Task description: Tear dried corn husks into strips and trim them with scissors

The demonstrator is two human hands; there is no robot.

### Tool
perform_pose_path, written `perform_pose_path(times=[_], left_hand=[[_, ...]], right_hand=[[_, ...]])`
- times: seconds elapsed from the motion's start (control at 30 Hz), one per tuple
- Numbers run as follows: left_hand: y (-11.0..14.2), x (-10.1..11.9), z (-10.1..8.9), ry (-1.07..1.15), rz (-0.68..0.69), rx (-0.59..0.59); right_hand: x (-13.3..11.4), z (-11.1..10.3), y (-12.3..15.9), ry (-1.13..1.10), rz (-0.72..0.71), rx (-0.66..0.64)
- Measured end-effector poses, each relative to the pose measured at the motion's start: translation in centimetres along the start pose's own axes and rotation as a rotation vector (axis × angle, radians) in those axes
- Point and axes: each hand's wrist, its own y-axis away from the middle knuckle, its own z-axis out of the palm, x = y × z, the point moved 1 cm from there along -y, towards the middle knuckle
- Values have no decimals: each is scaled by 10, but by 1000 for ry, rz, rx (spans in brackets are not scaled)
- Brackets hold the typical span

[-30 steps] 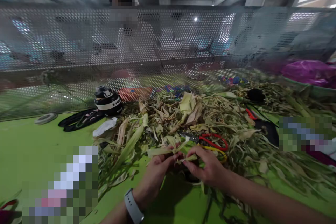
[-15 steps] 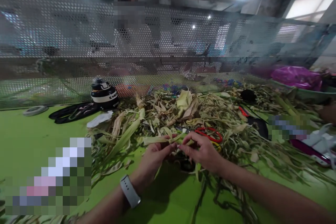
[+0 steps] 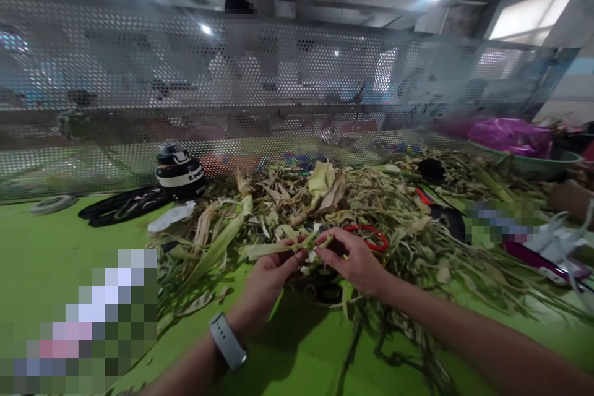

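Between my two hands is a pale green corn husk strip (image 3: 266,250), its end sticking out to the left. My left hand (image 3: 269,275), with a pale watch band at the wrist, pinches the strip between thumb and fingers. Close beside it, my right hand (image 3: 355,260) is closed on the same piece, thumb against fingertips. The exact fold or knot at the fingertips is too small to make out. Just behind my right hand lie red-handled scissors (image 3: 371,238), partly hidden. A large heap of dry husks (image 3: 297,198) spreads behind both hands.
A black bottle-shaped container (image 3: 180,173) stands at the left, near black straps (image 3: 118,205) and a tape roll (image 3: 53,204). At the right are a basin (image 3: 542,166) with a purple bag (image 3: 510,136) and a purple device (image 3: 541,260). Behind runs a perforated metal screen (image 3: 297,83), a person beyond it.
My view has shifted slightly, so the table's things sit a little further left. Both hands stay together on the husk strip with small finger movements. The person behind the screen has shifted right.
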Motion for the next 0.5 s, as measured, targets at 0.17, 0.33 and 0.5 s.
perform_pose_path(times=[0.17,0.33,0.5], left_hand=[[1,1,0,23,-13,105],[2,3,2,18,-21,130],[-1,0,0,-73,-19,114]], right_hand=[[5,1,-2,173,-175,51],[3,2,0,205,-242,-2],[1,0,0,240,-298,77]])
